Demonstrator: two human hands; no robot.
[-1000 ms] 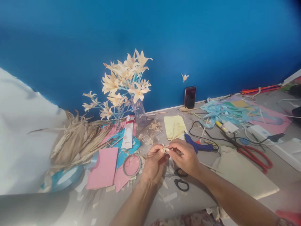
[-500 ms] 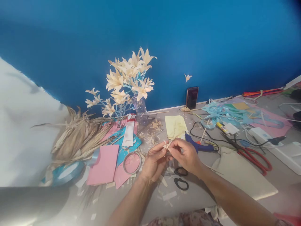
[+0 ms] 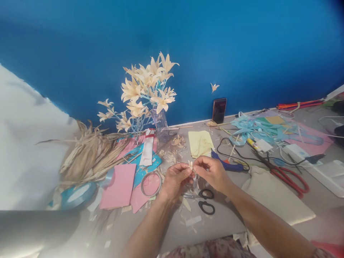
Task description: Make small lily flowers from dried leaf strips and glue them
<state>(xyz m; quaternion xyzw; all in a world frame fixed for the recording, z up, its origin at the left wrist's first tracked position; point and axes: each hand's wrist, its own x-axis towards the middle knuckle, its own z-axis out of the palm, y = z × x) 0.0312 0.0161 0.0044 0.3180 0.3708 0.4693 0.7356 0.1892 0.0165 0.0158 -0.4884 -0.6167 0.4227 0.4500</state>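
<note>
Turned petals-up since a moment ago: small flower (image 3: 191, 165).
Left hand (image 3: 175, 181) and right hand (image 3: 214, 173), pinched nearly closed, hold it near black-handled scissors (image 3: 199, 196).

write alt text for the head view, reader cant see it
A person's left hand and right hand pinch a small pale flower over a cluttered table. Black scissors lie below, a blue glue gun near the right hand; cream flowers stand before a blue wall.
</note>
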